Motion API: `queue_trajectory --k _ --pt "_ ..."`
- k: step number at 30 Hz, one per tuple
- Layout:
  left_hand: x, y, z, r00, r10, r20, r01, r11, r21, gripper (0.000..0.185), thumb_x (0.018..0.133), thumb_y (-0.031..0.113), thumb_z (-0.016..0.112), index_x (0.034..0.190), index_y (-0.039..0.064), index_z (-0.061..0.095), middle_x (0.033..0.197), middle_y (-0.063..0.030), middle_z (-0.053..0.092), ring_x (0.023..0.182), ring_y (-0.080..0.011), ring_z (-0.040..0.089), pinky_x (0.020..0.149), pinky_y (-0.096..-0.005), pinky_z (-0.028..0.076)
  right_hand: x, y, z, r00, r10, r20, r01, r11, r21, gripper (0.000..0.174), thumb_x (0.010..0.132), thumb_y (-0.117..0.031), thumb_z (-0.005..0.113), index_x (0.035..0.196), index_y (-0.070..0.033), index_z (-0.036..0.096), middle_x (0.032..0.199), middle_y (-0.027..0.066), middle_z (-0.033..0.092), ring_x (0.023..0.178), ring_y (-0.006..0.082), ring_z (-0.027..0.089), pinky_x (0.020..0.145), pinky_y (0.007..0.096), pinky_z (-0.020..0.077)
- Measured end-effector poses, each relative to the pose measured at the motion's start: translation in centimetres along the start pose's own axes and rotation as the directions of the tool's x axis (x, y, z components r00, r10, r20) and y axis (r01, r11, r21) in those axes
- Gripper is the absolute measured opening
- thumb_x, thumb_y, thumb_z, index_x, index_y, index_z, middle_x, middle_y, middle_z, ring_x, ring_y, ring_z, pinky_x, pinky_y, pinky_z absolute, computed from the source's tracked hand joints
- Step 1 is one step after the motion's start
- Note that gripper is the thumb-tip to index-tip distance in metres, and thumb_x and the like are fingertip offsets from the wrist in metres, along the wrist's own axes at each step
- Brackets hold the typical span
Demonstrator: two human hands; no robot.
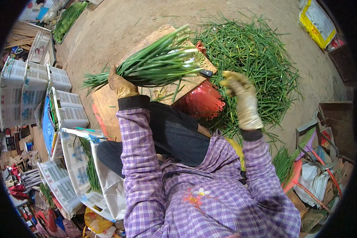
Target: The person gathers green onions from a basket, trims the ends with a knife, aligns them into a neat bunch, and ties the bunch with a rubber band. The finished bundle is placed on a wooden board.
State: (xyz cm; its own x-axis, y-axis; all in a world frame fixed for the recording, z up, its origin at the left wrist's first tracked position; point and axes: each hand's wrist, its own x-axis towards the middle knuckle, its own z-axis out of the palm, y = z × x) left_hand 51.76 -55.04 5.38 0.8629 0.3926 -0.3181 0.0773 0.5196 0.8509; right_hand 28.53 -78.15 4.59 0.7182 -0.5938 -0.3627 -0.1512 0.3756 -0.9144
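My left hand (pixel 120 83), in a stained glove, grips a bunch of green Chinese chives (pixel 157 61) near its leafy end. The pale cut ends of the bunch point right, across a wooden board (pixel 113 110). A knife's dark handle (pixel 206 73) shows at the board's right edge; its blade is mostly hidden under the chives. Gloved too, my right hand (pixel 238 84) is held up with its fingers apart and nothing in them. It hangs over the near left side of a wide heap of loose chive leaves (pixel 250 56). Small cut bits (pixel 200 58) lie on the board.
Red plastic netting (pixel 203 99) shows beneath the board. White plastic crates (pixel 71 108) stand along the left, some holding chives (pixel 90 163). A red-handled broom (pixel 311 142) and dustpan (pixel 294 174) are at the right. A yellow and white sack (pixel 316 25) lies at the upper right.
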Motion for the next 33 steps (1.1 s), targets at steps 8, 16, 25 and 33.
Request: queue_trajectory --k 8,16,25,33 --pt "-2.0 -1.6 -0.8 0.990 0.143 0.002 -0.142 0.988 -0.063 0.052 0.089 0.036 0.063 0.115 -0.008 0.057 0.101 -0.0176 0.062 0.077 -0.0286 0.064 0.068 -0.0402 0.056 1.8 2.2 9.1 0.963 0.070 0.262 -0.133 0.964 0.231 0.025 0.083 -0.011 0.071 0.105 -0.004 0.063 0.089 0.0023 0.066 0.066 0.0103 0.060 0.055 0.0251 0.0469" --pt "0.6 -0.3 -1.4 0.983 0.045 -0.177 -0.062 0.994 -0.089 0.050 0.090 0.039 0.061 0.101 -0.010 0.061 0.087 -0.0171 0.066 0.064 -0.0298 0.064 0.059 -0.0420 0.057 1.1 3.0 3.8 0.943 -0.016 0.331 0.042 0.997 -0.070 0.024 0.093 -0.016 0.059 0.113 -0.006 0.066 0.064 -0.0012 0.060 0.045 0.0040 0.041 0.040 0.0207 0.0289" --pt "0.5 -0.3 -1.5 0.989 0.135 -0.056 -0.142 0.973 -0.180 0.041 0.093 0.033 0.058 0.099 -0.007 0.061 0.089 -0.0176 0.067 0.067 -0.0317 0.067 0.061 -0.0434 0.060 4.5 0.5 -1.7 0.828 -0.481 0.287 0.560 0.685 -0.466 0.035 0.087 -0.027 0.067 0.117 -0.009 0.067 0.113 0.0118 0.066 0.106 0.0258 0.061 0.094 0.0344 0.0451" --pt "1.0 4.8 -4.0 0.965 0.254 -0.063 -0.261 0.948 -0.179 0.039 0.097 0.035 0.051 0.098 -0.003 0.061 0.090 -0.0161 0.066 0.071 -0.0305 0.065 0.065 -0.0425 0.058 2.0 -0.7 12.4 0.734 -0.256 0.629 0.252 0.963 0.097 0.026 0.082 -0.009 0.073 0.106 -0.001 0.067 0.093 0.0075 0.071 0.087 0.0156 0.064 0.078 0.0292 0.0510"
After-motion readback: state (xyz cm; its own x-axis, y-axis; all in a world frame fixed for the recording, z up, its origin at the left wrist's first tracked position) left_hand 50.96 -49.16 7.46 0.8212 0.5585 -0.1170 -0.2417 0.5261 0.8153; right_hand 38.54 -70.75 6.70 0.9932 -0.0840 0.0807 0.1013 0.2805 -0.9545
